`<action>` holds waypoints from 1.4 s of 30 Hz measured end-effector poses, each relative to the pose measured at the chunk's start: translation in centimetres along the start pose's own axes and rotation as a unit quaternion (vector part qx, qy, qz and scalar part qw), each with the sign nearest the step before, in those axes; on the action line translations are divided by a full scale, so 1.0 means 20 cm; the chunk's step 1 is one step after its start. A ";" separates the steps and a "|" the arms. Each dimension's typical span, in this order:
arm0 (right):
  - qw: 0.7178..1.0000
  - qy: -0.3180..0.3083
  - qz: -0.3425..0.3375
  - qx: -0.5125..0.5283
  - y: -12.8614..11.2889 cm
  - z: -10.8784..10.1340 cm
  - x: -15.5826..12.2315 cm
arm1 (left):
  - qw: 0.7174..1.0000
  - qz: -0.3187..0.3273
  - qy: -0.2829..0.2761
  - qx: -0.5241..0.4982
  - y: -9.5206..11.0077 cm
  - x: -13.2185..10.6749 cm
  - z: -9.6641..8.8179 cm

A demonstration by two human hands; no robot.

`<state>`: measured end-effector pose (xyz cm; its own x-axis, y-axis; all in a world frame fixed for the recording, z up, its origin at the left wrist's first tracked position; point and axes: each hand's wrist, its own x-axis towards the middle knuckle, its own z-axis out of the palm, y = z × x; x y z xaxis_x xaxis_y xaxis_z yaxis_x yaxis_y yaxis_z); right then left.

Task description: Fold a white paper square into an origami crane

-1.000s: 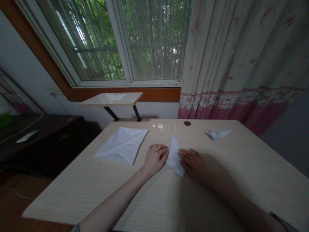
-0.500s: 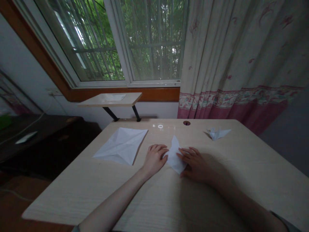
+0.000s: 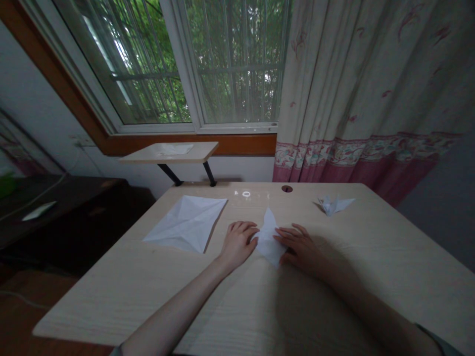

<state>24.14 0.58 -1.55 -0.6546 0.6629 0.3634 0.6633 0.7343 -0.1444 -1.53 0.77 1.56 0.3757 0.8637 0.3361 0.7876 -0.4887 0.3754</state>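
Note:
A white sheet of paper folded into a narrow kite-like shape (image 3: 267,243) lies on the table in front of me, one point facing away. At its left edge my left hand (image 3: 239,242) is closed on the paper, with curved fingers and the thumb near the rim. My right hand (image 3: 300,249) is closed on the right side, its fingertips over the paper and its thumb by the lower corner. The palm hides part of that right edge.
A creased square sheet (image 3: 187,225) lies to the left. At the back right stands a folded paper crane (image 3: 332,204). A raised shelf (image 3: 200,153) with paper on it rises at the back left, near a round cable hole (image 3: 287,189) in the table (image 3: 148,296).
My right hand has shifted slightly to the right, and the paper's lower corner has moved a little with it. My left hand stays where it was.

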 end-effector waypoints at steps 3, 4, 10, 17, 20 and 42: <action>1.000 0.010 0.005 0.000 0.01 0.01 -0.01 | 1.000 0.002 0.005 -0.003 0.00 0.00 0.01; 1.000 0.014 0.008 0.001 0.01 0.02 -0.01 | 1.000 0.002 0.006 -0.005 0.00 0.00 0.01; 0.998 0.054 0.002 0.020 0.04 0.06 -0.03 | 0.998 0.047 0.010 -0.041 0.02 -0.01 -0.04; 0.994 0.104 0.003 0.024 0.04 0.07 -0.03 | 0.993 0.116 -0.006 -0.027 0.09 -0.02 -0.04; 0.993 0.115 -0.003 0.027 0.04 0.07 -0.03 | 0.996 0.093 -0.005 -0.009 0.11 -0.02 -0.02; 0.978 0.203 0.048 0.020 0.02 0.04 -0.01 | 0.989 0.135 0.062 0.015 0.12 -0.06 0.08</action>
<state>24.21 0.81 -2.35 -0.3870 0.6223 0.6804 0.6952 0.6816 -0.2281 0.78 -1.31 0.66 0.5133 0.6792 0.5246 0.6815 -0.6941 0.2319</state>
